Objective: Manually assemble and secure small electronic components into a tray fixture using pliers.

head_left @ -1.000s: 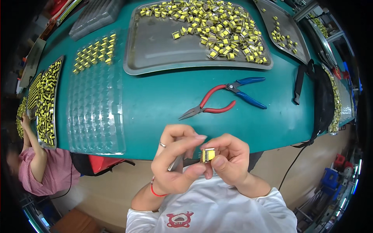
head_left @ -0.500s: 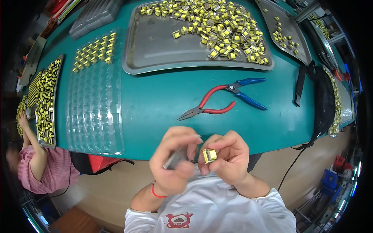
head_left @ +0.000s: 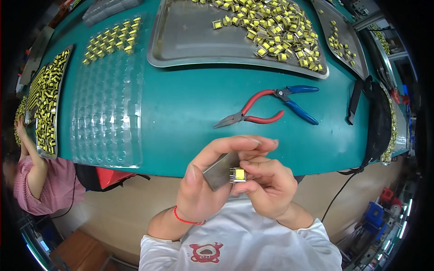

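My left hand [head_left: 203, 180] curls around a flat grey metal plate [head_left: 222, 171], which lies against the palm. Between thumb and fingers, my right hand [head_left: 271, 183] pinches a small transformer [head_left: 240, 175] with a yellow-wrapped body. Its metal pins point left, toward the plate; whether they touch it I cannot tell. Both hands are close together in front of the table's near edge. Beyond them on the green mat lie red-handled long-nose pliers [head_left: 235, 119] and blue-handled cutters [head_left: 294, 101], overlapping each other.
A metal tray [head_left: 190, 52] holds a heap of similar transformers. To its left, a clear plastic blister tray [head_left: 106, 113] has its far rows filled. Another loaded tray [head_left: 56, 104] stands at far left, beside a co-worker's arm [head_left: 34, 149]. A black bag [head_left: 379, 122] lies at right.
My left hand has turned, bringing the metal plate into fuller view beside the transformer. The transformer has rotated so its pins face the plate. The table appears shifted slightly upward in view.
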`<move>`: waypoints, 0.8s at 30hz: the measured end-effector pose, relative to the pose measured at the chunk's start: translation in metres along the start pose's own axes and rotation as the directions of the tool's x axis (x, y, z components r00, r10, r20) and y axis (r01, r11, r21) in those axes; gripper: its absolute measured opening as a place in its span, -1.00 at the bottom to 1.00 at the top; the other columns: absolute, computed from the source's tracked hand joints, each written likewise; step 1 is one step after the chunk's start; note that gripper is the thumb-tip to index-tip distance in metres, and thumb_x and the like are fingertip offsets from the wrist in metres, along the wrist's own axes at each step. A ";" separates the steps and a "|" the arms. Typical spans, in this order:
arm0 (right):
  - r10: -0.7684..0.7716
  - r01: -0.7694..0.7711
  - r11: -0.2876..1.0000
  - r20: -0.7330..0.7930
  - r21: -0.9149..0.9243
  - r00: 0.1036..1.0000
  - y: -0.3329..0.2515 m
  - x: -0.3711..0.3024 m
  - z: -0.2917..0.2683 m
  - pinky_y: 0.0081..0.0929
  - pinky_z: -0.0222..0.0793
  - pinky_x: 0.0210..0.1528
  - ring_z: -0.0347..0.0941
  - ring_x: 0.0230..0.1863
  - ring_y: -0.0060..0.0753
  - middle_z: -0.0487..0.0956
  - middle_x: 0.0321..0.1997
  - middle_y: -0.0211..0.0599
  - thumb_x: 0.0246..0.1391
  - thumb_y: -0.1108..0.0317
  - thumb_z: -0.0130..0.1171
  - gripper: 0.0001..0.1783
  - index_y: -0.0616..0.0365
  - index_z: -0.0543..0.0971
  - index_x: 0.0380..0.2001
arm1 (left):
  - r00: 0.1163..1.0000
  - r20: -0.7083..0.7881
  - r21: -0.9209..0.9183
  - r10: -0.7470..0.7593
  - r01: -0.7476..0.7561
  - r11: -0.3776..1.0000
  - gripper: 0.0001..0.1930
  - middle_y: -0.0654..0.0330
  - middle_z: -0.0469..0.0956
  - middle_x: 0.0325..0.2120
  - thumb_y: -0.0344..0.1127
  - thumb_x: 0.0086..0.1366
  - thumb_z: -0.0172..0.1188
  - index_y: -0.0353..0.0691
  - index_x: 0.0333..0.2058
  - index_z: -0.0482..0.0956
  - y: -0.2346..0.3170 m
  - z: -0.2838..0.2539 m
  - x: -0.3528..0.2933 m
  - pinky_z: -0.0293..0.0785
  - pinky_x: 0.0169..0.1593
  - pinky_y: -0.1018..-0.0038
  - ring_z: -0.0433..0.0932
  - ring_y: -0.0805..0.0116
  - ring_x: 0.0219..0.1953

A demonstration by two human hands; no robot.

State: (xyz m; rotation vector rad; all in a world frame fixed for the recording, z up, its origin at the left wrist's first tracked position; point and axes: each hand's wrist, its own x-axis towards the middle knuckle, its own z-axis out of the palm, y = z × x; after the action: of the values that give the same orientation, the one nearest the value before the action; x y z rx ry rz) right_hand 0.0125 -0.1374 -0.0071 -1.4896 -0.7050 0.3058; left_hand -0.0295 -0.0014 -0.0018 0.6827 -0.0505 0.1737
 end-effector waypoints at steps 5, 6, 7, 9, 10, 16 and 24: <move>0.047 -0.047 0.995 0.002 0.083 0.999 -0.001 -0.002 -0.003 -0.53 0.55 -0.34 0.58 -0.40 -0.43 0.56 -0.29 0.04 0.11 0.51 0.25 -0.70 0.44 0.40 -0.17 | 1.000 0.002 0.014 -0.017 0.017 1.000 -0.09 -0.30 0.36 0.07 0.44 0.30 -0.38 -0.44 0.08 0.32 -0.002 0.000 0.000 0.12 0.27 -0.16 0.30 -0.32 0.18; 0.058 -0.057 0.993 -0.005 0.103 0.998 -0.001 -0.002 -0.003 -0.53 0.55 -0.35 0.58 -0.39 -0.42 0.56 -0.29 0.05 0.11 0.51 0.25 -0.70 0.44 0.40 -0.17 | 1.000 0.009 0.014 -0.027 0.026 1.000 -0.09 -0.30 0.36 0.07 0.44 0.30 -0.38 -0.44 0.08 0.32 -0.003 0.000 0.001 0.13 0.27 -0.15 0.31 -0.31 0.18; 0.061 -0.061 0.993 -0.004 0.100 0.998 -0.003 -0.002 -0.002 -0.53 0.55 -0.35 0.58 -0.39 -0.42 0.56 -0.29 0.05 0.11 0.51 0.25 -0.70 0.44 0.40 -0.17 | 1.000 0.007 0.009 -0.027 0.027 1.000 -0.09 -0.30 0.36 0.07 0.44 0.30 -0.38 -0.44 0.08 0.32 -0.003 0.000 0.001 0.13 0.27 -0.15 0.31 -0.31 0.18; 0.170 -0.160 0.983 -0.118 0.092 0.978 -0.008 -0.002 0.002 -0.55 0.51 -0.34 0.61 -0.38 -0.38 0.63 -0.32 -0.03 -0.06 0.44 0.42 -0.66 0.42 0.52 -0.29 | 1.000 0.013 0.085 -0.028 0.027 0.996 -0.09 -0.30 0.35 0.07 0.43 0.31 -0.41 -0.43 0.09 0.32 -0.003 0.000 0.000 0.12 0.29 -0.11 0.29 -0.25 0.20; 0.171 -0.161 0.983 -0.115 0.092 0.978 -0.009 -0.001 0.001 -0.55 0.51 -0.34 0.61 -0.38 -0.38 0.63 -0.32 -0.03 -0.06 0.44 0.42 -0.66 0.42 0.52 -0.29 | 1.000 0.010 0.084 -0.027 0.026 0.996 -0.09 -0.30 0.35 0.07 0.43 0.31 -0.41 -0.43 0.09 0.32 -0.003 0.000 0.000 0.12 0.29 -0.11 0.29 -0.25 0.20; 0.019 -0.018 0.992 0.010 -0.121 1.000 -0.008 0.001 -0.003 -0.56 0.50 -0.38 0.54 -0.37 -0.44 0.57 -0.32 0.00 0.03 0.51 0.34 -0.65 0.44 0.42 -0.19 | 0.999 0.049 0.174 0.008 -0.016 0.985 -0.13 -0.28 0.34 0.08 0.38 0.36 -0.48 -0.42 0.11 0.31 -0.009 -0.003 0.000 0.07 0.32 -0.07 0.26 -0.18 0.23; -0.098 0.104 0.942 0.035 -0.320 0.995 -0.013 0.009 -0.005 -0.56 0.45 -0.50 0.53 -0.51 -0.43 0.57 -0.48 -0.09 -0.05 0.46 0.41 -0.67 0.43 0.49 -0.32 | 0.999 0.031 0.233 -0.021 0.013 0.972 -0.18 -0.21 0.34 0.10 0.31 0.40 -0.51 -0.43 0.11 0.30 -0.011 -0.004 -0.001 0.07 0.33 -0.04 0.27 -0.14 0.23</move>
State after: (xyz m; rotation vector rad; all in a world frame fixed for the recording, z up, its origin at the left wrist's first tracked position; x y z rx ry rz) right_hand 0.0195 -0.1376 0.0075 -1.7533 -0.8744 0.1284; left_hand -0.0281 -0.0074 -0.0118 0.9198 -0.0570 0.1525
